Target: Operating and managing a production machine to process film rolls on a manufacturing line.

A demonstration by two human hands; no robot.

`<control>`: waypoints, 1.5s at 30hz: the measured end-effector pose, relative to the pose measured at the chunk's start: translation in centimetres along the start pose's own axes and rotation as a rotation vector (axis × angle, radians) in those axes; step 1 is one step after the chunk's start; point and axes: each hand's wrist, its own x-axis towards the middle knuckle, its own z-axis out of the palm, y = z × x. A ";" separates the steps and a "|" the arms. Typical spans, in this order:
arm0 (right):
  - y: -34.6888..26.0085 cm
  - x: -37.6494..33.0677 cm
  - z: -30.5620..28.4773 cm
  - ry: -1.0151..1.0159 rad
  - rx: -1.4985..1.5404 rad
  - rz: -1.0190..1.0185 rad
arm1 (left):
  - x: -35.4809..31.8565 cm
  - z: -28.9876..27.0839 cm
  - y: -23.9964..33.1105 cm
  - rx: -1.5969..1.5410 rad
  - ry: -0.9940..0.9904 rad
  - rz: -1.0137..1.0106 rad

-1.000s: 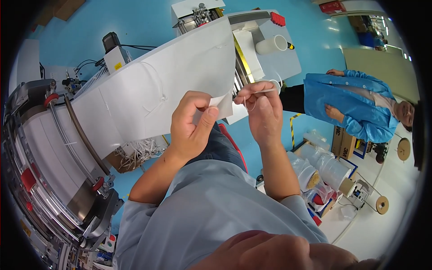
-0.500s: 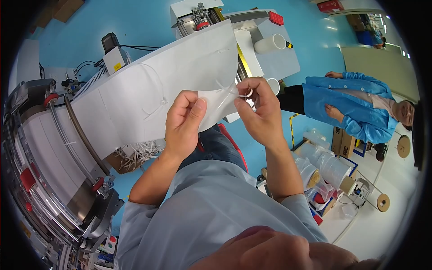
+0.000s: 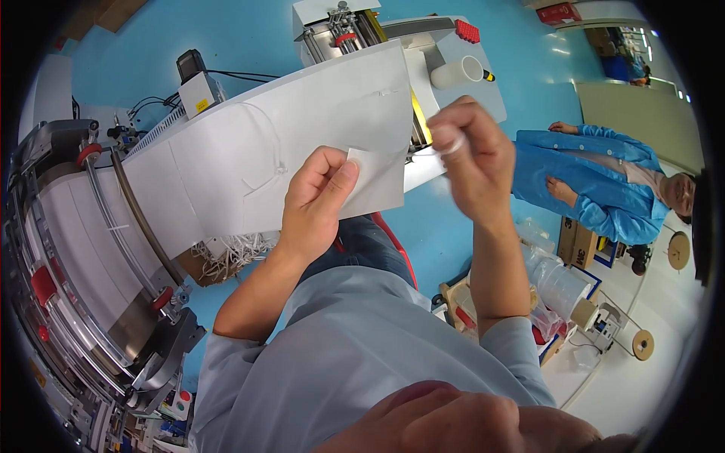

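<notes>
Gripping a greyish-white flap (image 3: 377,185) between thumb and fingers, the left hand (image 3: 321,196) sits at the near right corner of a long, smooth white sheet (image 3: 317,98); the flap seems to be that corner turned over. This sheet stretches leftward to a grey metal machine with rollers and red collars (image 3: 151,226). Bent fingers of the right hand (image 3: 476,162) pinch a thin, shiny white strip (image 3: 453,145), whose blurred course is hard to follow. A thin white cord (image 3: 268,140) lies looped on the sheet.

As for writing, a yellow label (image 3: 202,105) with tiny dark marks is stuck to a pale box-shaped unit (image 3: 200,94), and a brown cardboard box (image 3: 581,243) carries bold dark print on its side. Small white print shows on a red box (image 3: 559,13) at the top right, too small to read.

Compared with 0.5 s ago, when the 2 hands worked close together at the corner, the right hand is now up and to the right, apart from the flap, while the left hand keeps its pinch.
</notes>
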 end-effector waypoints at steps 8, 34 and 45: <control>-0.6 0.7 -0.3 -0.238 -0.200 -0.204 | -0.4 -0.4 0.0 0.004 -0.025 0.009; -1.0 -0.1 -0.1 0.022 0.059 0.002 | -0.6 -0.2 -0.2 0.019 -0.045 0.029; 0.2 -0.5 -2.8 0.123 0.769 0.028 | -0.9 -0.2 -0.3 0.027 -0.046 0.052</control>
